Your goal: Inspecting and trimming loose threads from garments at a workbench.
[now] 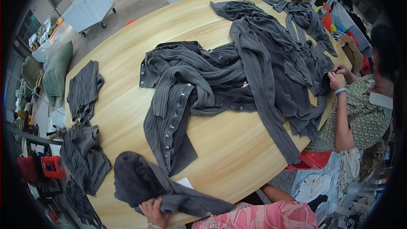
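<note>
My left hand (154,212), with a band at the wrist, is at the lower edge of the view. Its fingers are closed on the edge of a dark grey knit garment (133,178), bunched up at the near side of the table. A long flat part of this garment stretches right, toward the pink patterned clothing (258,216) at the lower edge. A bare forearm (275,193) leads from the pink sleeve to under the table edge, and no right hand shows. Just beyond lies a ribbed grey cardigan (190,72) with metal snaps along its front band.
More grey garments (271,59) cover the right of the wooden table (118,114); folded grey pieces (85,89) lie along its left edge. A co-worker (356,110) at the right handles a garment. White bins (91,6), sacks (59,72) and a red stool (53,166) stand around.
</note>
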`<state>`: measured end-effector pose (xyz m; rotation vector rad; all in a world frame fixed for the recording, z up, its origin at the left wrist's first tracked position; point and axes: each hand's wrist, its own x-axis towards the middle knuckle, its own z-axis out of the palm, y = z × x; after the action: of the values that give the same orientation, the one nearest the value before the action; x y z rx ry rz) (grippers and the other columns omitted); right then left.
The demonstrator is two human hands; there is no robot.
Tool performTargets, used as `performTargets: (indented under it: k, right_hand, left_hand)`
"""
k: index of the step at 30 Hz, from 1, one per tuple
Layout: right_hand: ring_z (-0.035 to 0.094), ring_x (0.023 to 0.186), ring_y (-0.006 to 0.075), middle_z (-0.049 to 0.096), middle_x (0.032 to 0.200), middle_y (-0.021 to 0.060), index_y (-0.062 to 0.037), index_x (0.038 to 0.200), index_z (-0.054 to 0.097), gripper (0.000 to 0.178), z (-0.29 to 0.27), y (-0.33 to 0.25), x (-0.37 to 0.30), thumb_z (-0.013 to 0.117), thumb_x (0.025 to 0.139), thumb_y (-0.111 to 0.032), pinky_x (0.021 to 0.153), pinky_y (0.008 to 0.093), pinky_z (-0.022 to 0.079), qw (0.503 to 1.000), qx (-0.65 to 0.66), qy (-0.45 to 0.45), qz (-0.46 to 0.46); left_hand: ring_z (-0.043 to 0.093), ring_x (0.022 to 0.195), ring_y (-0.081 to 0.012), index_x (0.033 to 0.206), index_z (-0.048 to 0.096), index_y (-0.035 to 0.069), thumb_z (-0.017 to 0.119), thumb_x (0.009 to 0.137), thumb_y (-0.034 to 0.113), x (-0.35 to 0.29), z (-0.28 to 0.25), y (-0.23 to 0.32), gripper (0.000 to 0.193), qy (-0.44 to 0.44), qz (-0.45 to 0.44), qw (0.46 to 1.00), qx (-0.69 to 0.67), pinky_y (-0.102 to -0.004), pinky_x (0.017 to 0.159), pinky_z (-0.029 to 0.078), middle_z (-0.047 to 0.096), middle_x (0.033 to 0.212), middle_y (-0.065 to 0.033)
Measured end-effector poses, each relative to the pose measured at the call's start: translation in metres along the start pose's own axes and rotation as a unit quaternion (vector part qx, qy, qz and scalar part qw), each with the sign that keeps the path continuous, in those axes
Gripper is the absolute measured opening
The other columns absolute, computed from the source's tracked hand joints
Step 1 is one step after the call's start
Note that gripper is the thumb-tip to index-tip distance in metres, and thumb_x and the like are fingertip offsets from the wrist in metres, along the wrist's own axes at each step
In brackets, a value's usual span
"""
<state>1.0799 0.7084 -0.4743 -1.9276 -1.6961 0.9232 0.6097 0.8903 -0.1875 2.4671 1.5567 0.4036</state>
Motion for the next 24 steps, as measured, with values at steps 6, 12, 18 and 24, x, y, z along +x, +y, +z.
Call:
performTargets:
  k: [6, 12, 18, 24]
  right_hand:
    - [0.066, 0.1, 0.0358, 0.069, 0.111, 0.0171, -0.0093, 0.123, 0.064, 0.048, -0.079, -0.127, -0.006, 0.054, 0.093, -0.045, 0.088, 0.0438, 0.053, 0.994, -0.019, -0.092, -0.048]
    - [0.062, 0.114, 0.0257, 0.062, 0.126, 0.017, -0.0089, 0.149, 0.034, 0.077, -0.189, -0.324, 0.0, 0.076, 0.086, -0.027, 0.1, 0.0342, 0.047, 0.933, 0.307, -0.119, -0.149]
    - [0.06, 0.116, 0.0242, 0.058, 0.129, 0.0152, -0.0027, 0.137, 0.051, 0.057, -0.217, -0.413, 0.087, 0.073, 0.085, -0.013, 0.096, 0.0338, 0.049, 0.837, 0.262, 0.129, -0.463]
    - [0.059, 0.085, 0.0052, 0.069, 0.093, 0.0001, 0.0001, 0.106, 0.068, 0.015, -0.311, -0.408, 0.126, 0.059, 0.097, -0.008, 0.076, 0.0223, 0.049, 0.856, 0.372, 0.25, -0.257]
  left_hand:
    - [0.053, 0.08, -0.0415, 0.104, 0.057, 0.0, 0.068, 0.071, 0.013, 0.016, -0.058, 0.033, 0.038, 0.184, 0.009, 0.981, -0.058, -0.0461, 0.073, 0.043, 0.056, 0.089, -0.0191]
    - [0.061, 0.1, -0.0288, 0.12, 0.056, 0.001, 0.078, 0.078, 0.025, 0.045, -0.11, 0.103, 0.053, 0.155, -0.056, 0.906, -0.389, -0.0411, 0.091, 0.045, 0.063, 0.108, -0.0182]
    - [0.06, 0.093, -0.0123, 0.117, 0.056, -0.002, 0.073, 0.084, 0.007, 0.11, -0.138, 0.175, 0.038, 0.054, 0.065, 0.823, -0.561, -0.0261, 0.086, 0.047, 0.065, 0.104, -0.005]
    - [0.063, 0.103, -0.0175, 0.128, 0.054, -0.002, 0.079, 0.082, 0.015, 0.165, -0.16, 0.136, 0.054, -0.011, 0.032, 0.745, -0.666, -0.0308, 0.093, 0.05, 0.065, 0.114, -0.0097]
